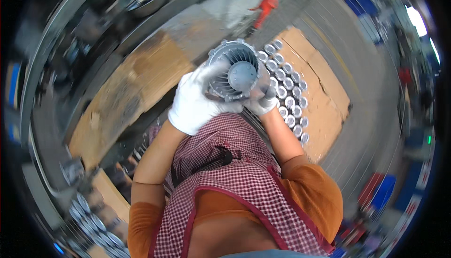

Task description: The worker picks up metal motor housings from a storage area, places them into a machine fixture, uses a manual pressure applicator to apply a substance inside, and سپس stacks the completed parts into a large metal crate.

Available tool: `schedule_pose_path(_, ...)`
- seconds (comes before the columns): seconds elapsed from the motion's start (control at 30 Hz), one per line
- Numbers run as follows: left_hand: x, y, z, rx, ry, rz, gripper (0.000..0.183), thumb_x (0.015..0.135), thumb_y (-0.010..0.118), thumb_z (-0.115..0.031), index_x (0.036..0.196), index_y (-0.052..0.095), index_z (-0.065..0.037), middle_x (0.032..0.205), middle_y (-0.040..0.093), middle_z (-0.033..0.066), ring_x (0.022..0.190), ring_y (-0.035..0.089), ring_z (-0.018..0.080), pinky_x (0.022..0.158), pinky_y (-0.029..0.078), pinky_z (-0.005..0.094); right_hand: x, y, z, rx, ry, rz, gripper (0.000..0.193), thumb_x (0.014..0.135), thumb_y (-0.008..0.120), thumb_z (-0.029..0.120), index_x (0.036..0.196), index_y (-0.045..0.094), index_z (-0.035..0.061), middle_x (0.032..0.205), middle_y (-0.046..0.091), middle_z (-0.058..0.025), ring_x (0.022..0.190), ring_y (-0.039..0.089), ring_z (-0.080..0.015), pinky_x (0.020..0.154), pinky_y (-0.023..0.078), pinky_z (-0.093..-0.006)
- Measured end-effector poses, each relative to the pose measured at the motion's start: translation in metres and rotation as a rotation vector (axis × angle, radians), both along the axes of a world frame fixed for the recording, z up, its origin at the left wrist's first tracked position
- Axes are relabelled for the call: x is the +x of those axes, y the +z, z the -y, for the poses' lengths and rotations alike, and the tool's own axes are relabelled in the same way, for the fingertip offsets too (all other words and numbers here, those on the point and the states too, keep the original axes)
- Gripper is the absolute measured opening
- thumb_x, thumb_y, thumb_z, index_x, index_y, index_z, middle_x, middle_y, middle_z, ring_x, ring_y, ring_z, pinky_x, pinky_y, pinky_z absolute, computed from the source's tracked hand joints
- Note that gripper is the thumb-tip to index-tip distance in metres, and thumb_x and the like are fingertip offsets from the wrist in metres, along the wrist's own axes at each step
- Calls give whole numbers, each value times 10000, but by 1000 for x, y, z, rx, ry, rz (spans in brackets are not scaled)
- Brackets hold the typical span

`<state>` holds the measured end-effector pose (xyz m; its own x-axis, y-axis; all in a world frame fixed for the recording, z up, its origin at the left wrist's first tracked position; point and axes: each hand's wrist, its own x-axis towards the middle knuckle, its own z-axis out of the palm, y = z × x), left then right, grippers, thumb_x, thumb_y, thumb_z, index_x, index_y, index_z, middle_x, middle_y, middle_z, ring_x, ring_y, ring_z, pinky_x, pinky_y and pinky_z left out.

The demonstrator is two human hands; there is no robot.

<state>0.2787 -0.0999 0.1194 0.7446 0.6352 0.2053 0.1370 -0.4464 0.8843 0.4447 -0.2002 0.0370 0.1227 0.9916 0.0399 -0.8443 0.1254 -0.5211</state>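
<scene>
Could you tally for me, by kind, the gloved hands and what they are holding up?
gloved hands: 2 (left hand, right hand)
grey finned metal part held between them: 1
Total: 3
The similar parts on the cardboard are too blurred to count.

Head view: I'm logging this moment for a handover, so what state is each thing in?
Finned grey metal casting: lifted, held in both hands, open end facing the camera.
Left hand: gloved, grip closed on the casting's side.
Right hand: gloved, closed on the casting's other side.
Round metal parts: standing in rows on cardboard.
Checked apron: worn.
</scene>
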Motion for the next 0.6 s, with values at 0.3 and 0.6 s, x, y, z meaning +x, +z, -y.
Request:
schedule_pose_path(0.3,111,-53,-81,296,300,-110,722,772,723,-416,1301,487,16,1267,535,202,1170,521,313,1011,387,388,52,-88,119,-452,-390,-145,487,845,574,258,1298,487,101,1279,551,-105,1184,517,-237,926,451,-448)
schedule_pose_path(0.6,184,-79,-133,142,223,-211,509,845,672,-392,1155,615,8,1035,649,102,929,583,173,862,436,283,86,-166,209,-1035,-686,-54,790,680,782,298,1317,382,54,1117,565,-107,1013,537,-212,876,457,-395)
